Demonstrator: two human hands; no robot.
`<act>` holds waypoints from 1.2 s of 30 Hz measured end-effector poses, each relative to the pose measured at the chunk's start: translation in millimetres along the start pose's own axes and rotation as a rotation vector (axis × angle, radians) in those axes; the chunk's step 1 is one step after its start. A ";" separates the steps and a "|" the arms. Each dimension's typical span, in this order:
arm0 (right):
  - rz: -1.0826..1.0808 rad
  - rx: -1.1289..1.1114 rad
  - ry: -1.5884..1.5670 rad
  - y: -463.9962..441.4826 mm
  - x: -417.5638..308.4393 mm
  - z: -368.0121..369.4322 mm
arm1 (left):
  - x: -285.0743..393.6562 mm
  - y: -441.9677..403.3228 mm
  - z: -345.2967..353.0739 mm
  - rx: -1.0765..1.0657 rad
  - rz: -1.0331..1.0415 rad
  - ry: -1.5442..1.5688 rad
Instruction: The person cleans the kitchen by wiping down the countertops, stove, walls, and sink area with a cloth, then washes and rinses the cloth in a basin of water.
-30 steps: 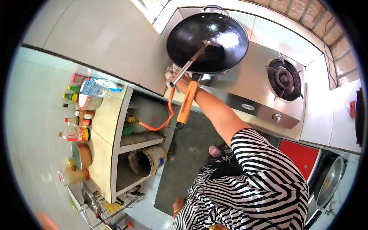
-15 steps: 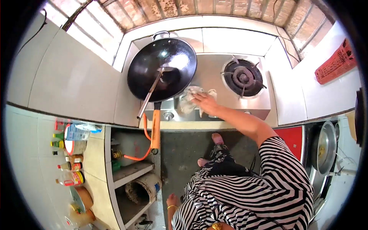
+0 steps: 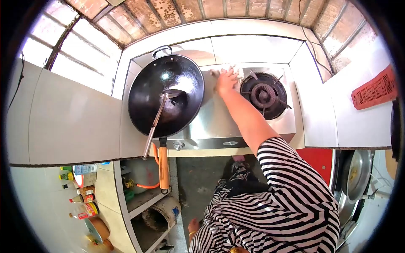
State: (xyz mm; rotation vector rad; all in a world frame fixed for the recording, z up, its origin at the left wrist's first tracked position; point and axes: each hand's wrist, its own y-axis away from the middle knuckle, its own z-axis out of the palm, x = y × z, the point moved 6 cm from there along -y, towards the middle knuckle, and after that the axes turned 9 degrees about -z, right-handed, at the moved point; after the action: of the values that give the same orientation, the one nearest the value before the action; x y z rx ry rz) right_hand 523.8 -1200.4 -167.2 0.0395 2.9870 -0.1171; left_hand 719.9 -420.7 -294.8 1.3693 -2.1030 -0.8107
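At one o'clock, the right hand is holding a crumpled off-white cloth under its fingers, apparently pressing for contact against the silver steel stovetop, while at six o'clock the left hand is hanging low, its fingers unclear.

Wok on stove, L of burner; spatula in wok; cloth betw. them.

Single view, head-worn; looks forward and steeply down from above the striped shirt. Stove at mid-distance, upper centre; floor farther below. Wide, round-edged field.
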 end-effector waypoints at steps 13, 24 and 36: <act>0.466 -0.079 0.100 -35.8 32.6 -22.3 | -64.5 4.1 53.7 0.181 0.095 -0.081; -0.492 0.127 -0.196 53.7 -46.5 -23.7 | 14.7 6.8 -21.0 -0.006 0.031 0.239; -0.725 0.066 -0.192 191.8 -21.6 -50.2 | -18.6 -40.2 8.4 -0.251 0.246 0.255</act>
State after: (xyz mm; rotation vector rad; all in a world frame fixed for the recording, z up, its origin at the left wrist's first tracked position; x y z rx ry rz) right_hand 543.8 -1005.7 -129.0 -0.9811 2.6519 -0.2769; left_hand 746.3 -414.5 -330.8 1.0018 -1.8542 -0.7270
